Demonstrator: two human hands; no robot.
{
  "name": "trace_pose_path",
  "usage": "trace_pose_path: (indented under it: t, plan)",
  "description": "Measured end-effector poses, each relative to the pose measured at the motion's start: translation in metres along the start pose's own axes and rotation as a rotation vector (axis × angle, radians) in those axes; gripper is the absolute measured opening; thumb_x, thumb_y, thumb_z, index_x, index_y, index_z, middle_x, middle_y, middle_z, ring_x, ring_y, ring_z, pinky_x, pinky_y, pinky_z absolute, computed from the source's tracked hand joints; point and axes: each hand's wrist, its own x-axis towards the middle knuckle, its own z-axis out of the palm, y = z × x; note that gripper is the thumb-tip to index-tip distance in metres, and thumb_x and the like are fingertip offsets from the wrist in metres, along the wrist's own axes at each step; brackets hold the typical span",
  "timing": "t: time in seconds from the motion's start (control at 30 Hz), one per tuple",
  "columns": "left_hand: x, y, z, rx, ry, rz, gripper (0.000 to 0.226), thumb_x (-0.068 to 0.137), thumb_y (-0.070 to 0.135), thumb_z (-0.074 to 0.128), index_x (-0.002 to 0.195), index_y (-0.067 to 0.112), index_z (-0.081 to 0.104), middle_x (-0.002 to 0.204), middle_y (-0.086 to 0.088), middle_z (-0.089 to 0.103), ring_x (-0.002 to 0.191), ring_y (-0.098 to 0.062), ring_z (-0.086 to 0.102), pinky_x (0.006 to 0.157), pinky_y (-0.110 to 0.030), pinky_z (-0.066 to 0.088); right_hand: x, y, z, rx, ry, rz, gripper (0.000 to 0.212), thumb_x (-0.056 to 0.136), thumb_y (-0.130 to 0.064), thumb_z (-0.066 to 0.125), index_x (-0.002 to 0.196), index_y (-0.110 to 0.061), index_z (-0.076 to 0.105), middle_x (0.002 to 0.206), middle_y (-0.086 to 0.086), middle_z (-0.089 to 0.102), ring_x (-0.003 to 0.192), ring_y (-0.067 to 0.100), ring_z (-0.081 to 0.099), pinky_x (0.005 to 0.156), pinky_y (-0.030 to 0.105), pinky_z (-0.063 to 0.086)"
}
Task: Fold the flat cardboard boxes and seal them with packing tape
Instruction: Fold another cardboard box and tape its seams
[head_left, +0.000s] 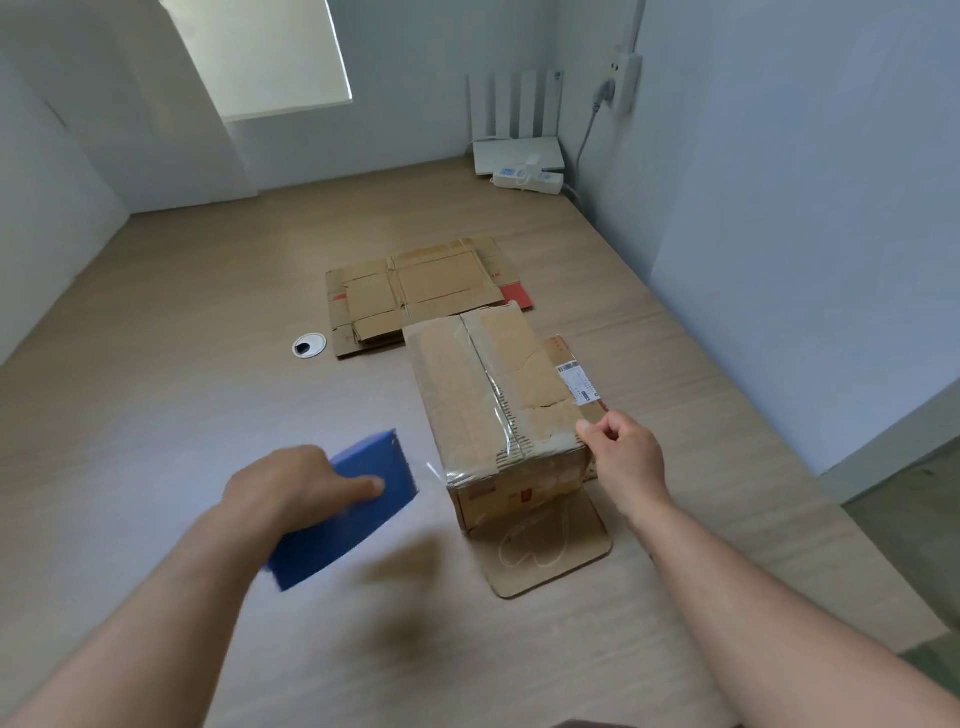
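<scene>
A folded brown cardboard box (493, 400) stands on the wooden table, with clear packing tape running along its top seam and down its near end. My right hand (626, 460) pinches the box's near right top corner. My left hand (291, 488) holds a blue tape dispenser (345, 512) left of the box, raised off the table and blurred by motion. A loose end of clear tape (434, 470) shows between the dispenser and the box. Behind the box lie flat unfolded cardboard boxes (415, 291). Under the box's near end pokes out a flat cardboard piece (550, 551).
A round cable grommet (309, 345) sits in the table left of the flat boxes. A white router (517, 150) and a power strip (527, 179) stand at the far right corner by the wall. The table's right edge (810, 467) runs close to the box.
</scene>
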Motion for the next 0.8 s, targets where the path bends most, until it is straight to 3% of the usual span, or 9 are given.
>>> trace_pose_path:
  t: [0.1, 0.23, 0.37, 0.5, 0.67, 0.73, 0.8]
  plan:
    - [-0.001, 0.027, 0.019, 0.009, 0.068, -0.051, 0.039, 0.081, 0.062, 0.054, 0.080, 0.023, 0.051, 0.079, 0.005, 0.056, 0.075, -0.016, 0.056, 0.063, -0.026, 0.039, -0.001, -0.001, 0.001, -0.009, -0.011, -0.012, 0.035, 0.091, -0.025, 0.058, 0.062, -0.013, 0.044, 0.064, 0.001, 0.049, 0.063, 0.016, 0.044, 0.057, 0.028, 0.034]
    - [0.001, 0.005, 0.036, 0.067, 0.165, -0.199, 0.035, 0.090, 0.049, 0.045, 0.106, 0.020, 0.058, 0.080, 0.003, 0.053, 0.080, -0.020, 0.056, 0.066, -0.026, 0.039, -0.001, -0.001, 0.000, -0.044, -0.025, -0.028, 0.037, 0.092, -0.026, 0.057, 0.060, -0.015, 0.042, 0.064, 0.000, 0.048, 0.062, 0.015, 0.044, 0.056, 0.026, 0.034]
    - [0.000, -0.013, 0.037, -0.013, 0.258, -0.256, 0.034, 0.089, 0.046, 0.043, 0.102, 0.015, 0.047, 0.074, 0.001, 0.051, 0.072, -0.022, 0.055, 0.062, -0.026, 0.039, 0.003, 0.000, -0.001, -0.029, -0.047, -0.030, 0.035, 0.092, -0.027, 0.057, 0.062, -0.015, 0.044, 0.069, 0.001, 0.052, 0.067, 0.018, 0.047, 0.056, 0.026, 0.035]
    - [-0.013, -0.006, 0.075, -0.063, 0.263, -0.201, 0.029, 0.093, 0.037, 0.040, 0.106, 0.013, 0.048, 0.085, -0.002, 0.058, 0.076, -0.022, 0.055, 0.065, -0.027, 0.039, 0.005, 0.001, -0.004, -0.042, -0.086, -0.034, 0.034, 0.091, -0.029, 0.058, 0.064, -0.014, 0.046, 0.068, 0.001, 0.053, 0.065, 0.018, 0.046, 0.056, 0.026, 0.034]
    - [-0.026, -0.001, 0.113, -0.103, 0.379, -0.267, 0.036, 0.097, 0.041, 0.043, 0.110, 0.010, 0.053, 0.104, -0.007, 0.066, 0.095, -0.027, 0.062, 0.071, -0.029, 0.041, 0.008, 0.002, -0.005, -0.071, -0.110, -0.053, 0.033, 0.091, -0.030, 0.058, 0.064, -0.015, 0.046, 0.068, 0.001, 0.053, 0.064, 0.017, 0.047, 0.054, 0.026, 0.034]
    - [-0.032, 0.015, 0.116, -0.234, 0.545, -0.155, 0.034, 0.092, 0.030, 0.055, 0.107, 0.000, 0.059, 0.105, -0.017, 0.065, 0.096, -0.036, 0.062, 0.078, -0.039, 0.047, 0.008, 0.004, -0.005, -0.084, -0.112, -0.064, 0.033, 0.091, -0.030, 0.057, 0.065, -0.015, 0.046, 0.068, 0.001, 0.052, 0.064, 0.017, 0.046, 0.054, 0.025, 0.033]
    - [-0.043, 0.045, 0.110, -0.343, 0.726, 0.044, 0.041, 0.092, 0.029, 0.048, 0.114, -0.003, 0.061, 0.115, -0.020, 0.064, 0.107, -0.038, 0.061, 0.088, -0.045, 0.050, 0.009, 0.004, -0.005, -0.083, -0.113, -0.072, 0.032, 0.091, -0.031, 0.057, 0.065, -0.014, 0.046, 0.067, 0.001, 0.052, 0.064, 0.017, 0.046, 0.054, 0.026, 0.033]
